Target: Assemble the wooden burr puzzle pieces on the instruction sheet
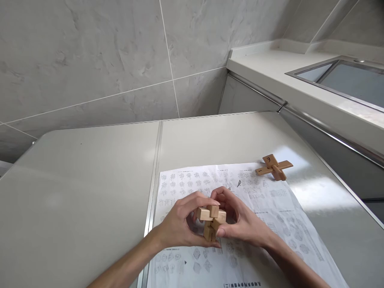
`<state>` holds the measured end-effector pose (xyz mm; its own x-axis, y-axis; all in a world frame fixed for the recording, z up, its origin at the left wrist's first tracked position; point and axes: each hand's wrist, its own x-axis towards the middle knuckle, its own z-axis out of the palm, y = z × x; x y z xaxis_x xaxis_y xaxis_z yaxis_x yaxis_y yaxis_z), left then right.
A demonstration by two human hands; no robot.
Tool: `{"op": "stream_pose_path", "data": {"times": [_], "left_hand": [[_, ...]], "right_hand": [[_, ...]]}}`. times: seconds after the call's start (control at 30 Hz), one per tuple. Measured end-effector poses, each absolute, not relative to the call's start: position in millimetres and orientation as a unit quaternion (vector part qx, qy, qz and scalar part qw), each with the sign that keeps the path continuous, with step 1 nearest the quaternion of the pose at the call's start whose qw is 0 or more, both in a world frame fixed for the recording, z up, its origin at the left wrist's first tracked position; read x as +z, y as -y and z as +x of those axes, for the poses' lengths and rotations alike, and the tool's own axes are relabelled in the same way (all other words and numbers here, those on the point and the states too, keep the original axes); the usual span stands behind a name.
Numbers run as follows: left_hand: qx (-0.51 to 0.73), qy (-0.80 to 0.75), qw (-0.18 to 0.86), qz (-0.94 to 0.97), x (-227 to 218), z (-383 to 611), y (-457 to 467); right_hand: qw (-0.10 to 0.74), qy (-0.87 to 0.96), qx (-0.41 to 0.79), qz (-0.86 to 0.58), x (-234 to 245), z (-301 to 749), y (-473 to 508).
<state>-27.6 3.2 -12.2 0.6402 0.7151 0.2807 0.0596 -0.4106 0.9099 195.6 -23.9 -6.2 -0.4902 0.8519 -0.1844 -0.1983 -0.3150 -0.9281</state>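
Both my hands meet over a printed sheet of diagrams (pixel 270 224) and grip one wooden interlocking block puzzle (pixel 211 221). My left hand (pixel 180 224) curls round its left side, fingers closed over the top and thumb underneath. My right hand (pixel 243 224) holds its right side, fingers wrapped over the top and thumb pressed on a lower piece. The puzzle's pale wooden bars cross each other just above the paper. A second wooden cross-shaped puzzle (pixel 274 167) lies apart at the sheet's far right corner, untouched.
The sheet lies on a light grey table (pixel 75 180) with a metal seam (pixel 154 176) running front to back. Grey tiled wall (pixel 90 60) stands behind. At the right a higher counter (pixel 270 64) holds a steel sink (pixel 345 78).
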Motion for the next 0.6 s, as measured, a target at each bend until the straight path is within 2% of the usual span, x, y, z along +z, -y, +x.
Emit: {"op": "stream_pose_path", "data": {"times": [0.2,0.4,0.5,0.6], "left_hand": [[0.329,-0.259,0.474,0.775,-14.4,-25.0,-1.0],[0.334,-0.304,0.54,0.71,-10.5,-28.1,-0.7],[0.33,-0.353,0.614,0.624,-5.4,-29.1,-2.7],[0.339,-0.37,0.648,0.573,-2.4,-28.6,-4.2]], "right_hand": [[0.358,0.449,0.733,-0.363,-9.5,192.1,27.9],[0.379,0.459,0.724,-0.35,-4.1,190.5,28.5],[0.386,0.502,0.67,-0.387,-3.1,189.9,29.0],[0.393,0.576,0.565,-0.44,-5.6,187.9,28.8]]}}
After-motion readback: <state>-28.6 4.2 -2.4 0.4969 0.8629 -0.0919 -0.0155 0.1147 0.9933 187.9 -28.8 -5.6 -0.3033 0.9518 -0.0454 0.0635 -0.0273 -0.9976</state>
